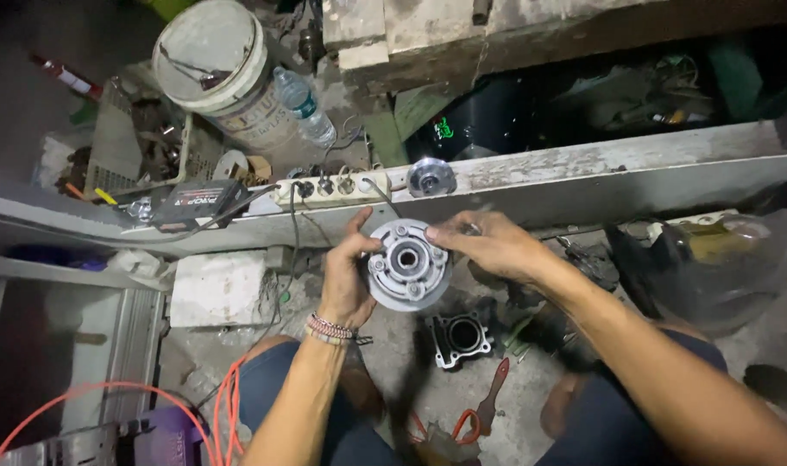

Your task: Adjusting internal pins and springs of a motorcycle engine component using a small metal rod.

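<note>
Left hand (346, 280), right hand (488, 246), round grey metal hub (408, 264), bolted centre

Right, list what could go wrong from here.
The round grey metal hub is pinched only at its rim by the left hand and right hand; it could slip onto the black metal cylinder block below. The orange cable loops near the knees and might snag.

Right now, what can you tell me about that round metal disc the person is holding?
The round metal disc is grey and looks like bare metal, with a dark hole in its middle and a ring of small raised bumps around it. It faces the camera, held up above the floor. The left hand grips its left edge; the right hand touches its upper right rim with its fingertips.
</note>
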